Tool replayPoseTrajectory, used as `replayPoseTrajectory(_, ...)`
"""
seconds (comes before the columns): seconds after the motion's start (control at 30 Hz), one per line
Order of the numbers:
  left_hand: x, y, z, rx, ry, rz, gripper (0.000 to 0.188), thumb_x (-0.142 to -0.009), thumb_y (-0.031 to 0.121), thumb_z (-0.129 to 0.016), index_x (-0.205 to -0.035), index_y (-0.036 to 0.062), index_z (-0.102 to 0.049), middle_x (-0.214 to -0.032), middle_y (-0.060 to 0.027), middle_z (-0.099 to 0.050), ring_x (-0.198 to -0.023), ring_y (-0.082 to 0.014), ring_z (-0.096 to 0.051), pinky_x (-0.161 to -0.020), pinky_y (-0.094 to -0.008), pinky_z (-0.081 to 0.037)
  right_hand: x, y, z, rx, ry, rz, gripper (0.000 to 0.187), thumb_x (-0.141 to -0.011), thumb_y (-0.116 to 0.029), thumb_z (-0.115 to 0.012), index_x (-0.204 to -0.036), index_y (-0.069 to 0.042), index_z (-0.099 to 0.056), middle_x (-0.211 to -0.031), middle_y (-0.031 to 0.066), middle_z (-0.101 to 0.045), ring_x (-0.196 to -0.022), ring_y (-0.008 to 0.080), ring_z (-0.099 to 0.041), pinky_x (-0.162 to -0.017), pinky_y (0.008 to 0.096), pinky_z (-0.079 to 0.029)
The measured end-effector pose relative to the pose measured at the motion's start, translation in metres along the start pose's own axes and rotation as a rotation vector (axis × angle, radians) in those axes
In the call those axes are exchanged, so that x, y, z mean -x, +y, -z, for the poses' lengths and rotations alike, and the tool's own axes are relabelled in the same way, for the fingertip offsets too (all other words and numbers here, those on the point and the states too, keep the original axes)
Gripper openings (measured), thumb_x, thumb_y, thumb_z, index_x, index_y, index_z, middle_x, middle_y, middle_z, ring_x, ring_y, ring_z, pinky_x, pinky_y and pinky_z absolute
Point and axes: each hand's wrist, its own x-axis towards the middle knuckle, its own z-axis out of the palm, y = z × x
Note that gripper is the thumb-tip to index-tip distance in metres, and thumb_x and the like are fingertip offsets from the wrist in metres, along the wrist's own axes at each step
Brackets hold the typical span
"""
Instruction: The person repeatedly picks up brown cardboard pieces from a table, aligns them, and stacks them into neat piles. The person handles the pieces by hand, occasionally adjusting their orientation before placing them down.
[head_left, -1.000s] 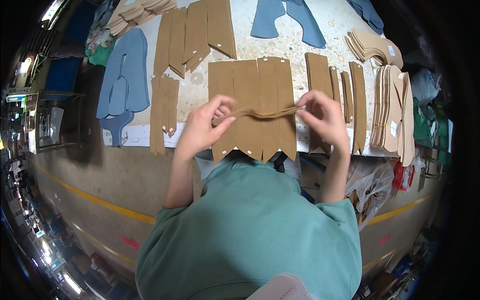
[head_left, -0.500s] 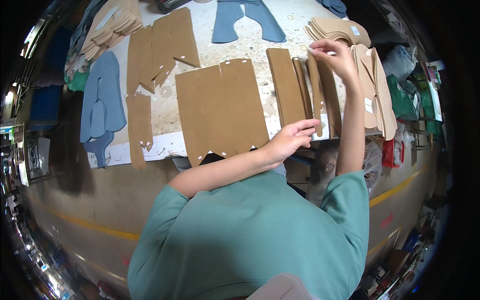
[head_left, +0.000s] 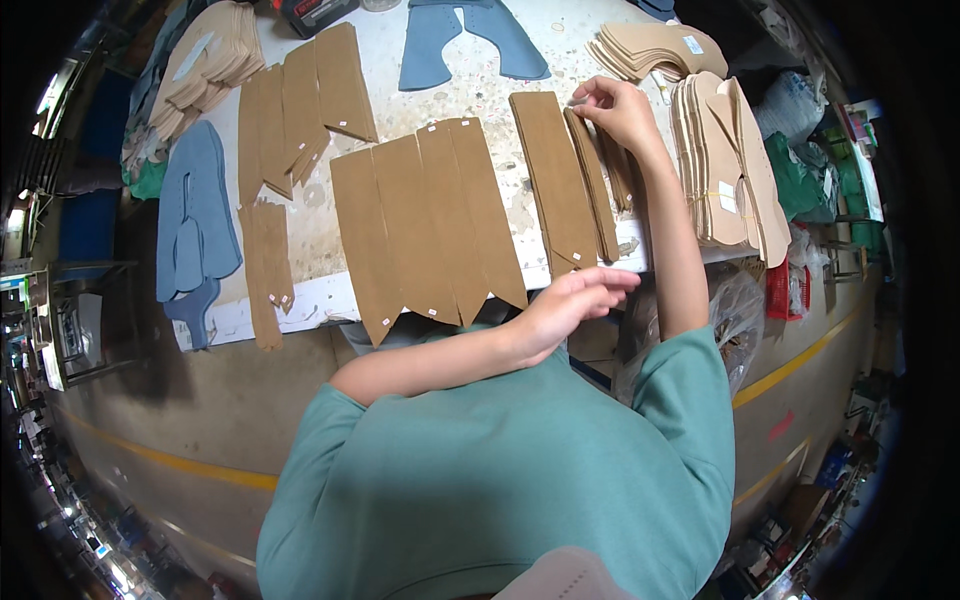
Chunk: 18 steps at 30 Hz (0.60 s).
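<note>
My right hand is at the far end of a narrow stack of brown strips, its fingertips pinched at the top strip's end. Near the table's front edge, my left hand has its fingers stretched out and holds nothing. It lies just below a wider brown strip stack, which has a small white tag at its near end. More brown strips lie partly hidden under my right hand and wrist. Left of these, several brown pointed panels lie side by side with small white tags.
More brown pieces lie at the back left, beside blue cut pieces. Another blue piece is at the back. Beige stacks stand at the right edge. A red basket and clear plastic bags are beyond the table.
The strip formerly between both hands now lies on the narrow stack. My right hand has shifted left with its end; my left hand has come away from it. The view has shifted slightly.
</note>
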Motion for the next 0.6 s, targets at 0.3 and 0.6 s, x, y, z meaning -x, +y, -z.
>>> replayPoseTrajectory(0.3,0.097,0.074,0.086,-0.546,0.604,-0.828,0.020,-0.097,0.007,-0.050,-0.112,-0.0009,-0.061,-0.105,-0.0107,-0.067,-0.103,-0.0168,-0.061,-0.098,-0.0316,-0.043,0.146,-0.071,0.035,0.280,-0.065,-0.208,0.058,-0.084,-0.021,-0.075,-0.137,-0.016,-0.054,-0.070,0.0096,-0.066,-0.060,0.0215,-0.065,-0.060,0.0337,-0.050)
replayPoseTrajectory(0.6,0.147,0.080,0.154,-0.519,1.005,-0.901,0.018,-0.097,0.008,-0.056,-0.112,0.0011,-0.063,-0.108,-0.0067,-0.067,-0.101,-0.0127,-0.062,-0.091,-0.0276,-0.044,0.184,-0.082,-0.003,0.351,0.002,-0.324,0.062,-0.081,-0.011,-0.072,-0.139,-0.016,-0.052,-0.085,0.0129,-0.067,-0.077,0.0296,-0.066,-0.070,0.0411,-0.052)
